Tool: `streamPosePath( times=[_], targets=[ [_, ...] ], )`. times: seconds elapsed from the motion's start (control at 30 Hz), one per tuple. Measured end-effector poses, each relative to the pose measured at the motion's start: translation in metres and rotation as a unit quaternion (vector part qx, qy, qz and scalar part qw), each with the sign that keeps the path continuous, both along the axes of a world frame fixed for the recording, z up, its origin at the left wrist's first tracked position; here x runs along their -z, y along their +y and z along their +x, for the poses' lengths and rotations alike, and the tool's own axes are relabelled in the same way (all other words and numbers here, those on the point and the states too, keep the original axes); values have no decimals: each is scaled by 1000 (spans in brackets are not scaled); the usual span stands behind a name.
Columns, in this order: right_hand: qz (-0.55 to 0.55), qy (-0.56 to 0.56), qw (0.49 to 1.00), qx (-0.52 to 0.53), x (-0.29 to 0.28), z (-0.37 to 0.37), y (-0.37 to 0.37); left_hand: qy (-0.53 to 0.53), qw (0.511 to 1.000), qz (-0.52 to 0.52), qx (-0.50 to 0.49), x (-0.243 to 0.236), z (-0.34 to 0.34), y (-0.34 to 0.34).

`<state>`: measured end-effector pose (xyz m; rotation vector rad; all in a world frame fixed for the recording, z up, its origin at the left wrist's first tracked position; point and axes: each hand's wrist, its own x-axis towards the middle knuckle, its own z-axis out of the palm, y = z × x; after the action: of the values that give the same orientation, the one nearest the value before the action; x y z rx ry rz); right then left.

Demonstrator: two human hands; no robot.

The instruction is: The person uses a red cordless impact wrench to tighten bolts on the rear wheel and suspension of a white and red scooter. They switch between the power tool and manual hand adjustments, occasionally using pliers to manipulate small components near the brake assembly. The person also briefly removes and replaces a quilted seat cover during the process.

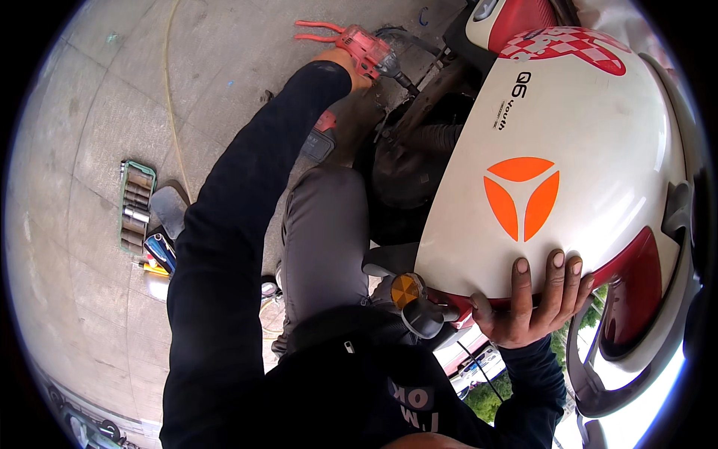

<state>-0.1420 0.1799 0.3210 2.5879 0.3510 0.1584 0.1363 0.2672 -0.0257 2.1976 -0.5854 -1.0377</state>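
My left hand (338, 60) grips a red impact wrench (363, 49) at the top middle; its dark socket (410, 86) reaches into the scooter's dark underside (434, 101), and I cannot tell whether it touches a fastener. Red-handled pliers (314, 30) show behind the wrench. My right hand (535, 307) rests with fingers spread on the white scooter's body panel (598, 172), which has orange and checkered decals, near its red lower edge. An orange round reflector (407, 290) sits left of that hand.
An open green socket case (137, 213), a grey pad (168, 206) and small tools (157, 262) lie on the concrete floor (90, 150) at left, beside a yellow hose (170, 97). A red-and-black tool item (318, 142) lies below my left forearm. My grey-clad leg (321, 232) is beside the scooter.
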Motion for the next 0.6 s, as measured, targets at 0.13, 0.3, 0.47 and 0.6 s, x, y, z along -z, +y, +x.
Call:
streamPosePath(
  times=[0.13,0.3,0.47,0.6],
  targets=[
    [-8,16,1000,9,-5,2,2,-4,1000,-4,-13,10,-5,-4],
    [-4,7,1000,3,-1,2,0,51,997,31,41,9,7,-8],
    [5,1,1000,0,-1,3,-1,-19,1000,-21,3,16,2,-8],
    [-1,8,1000,8,-3,2,0,-29,999,13,-16,21,1,-12]
  ],
)
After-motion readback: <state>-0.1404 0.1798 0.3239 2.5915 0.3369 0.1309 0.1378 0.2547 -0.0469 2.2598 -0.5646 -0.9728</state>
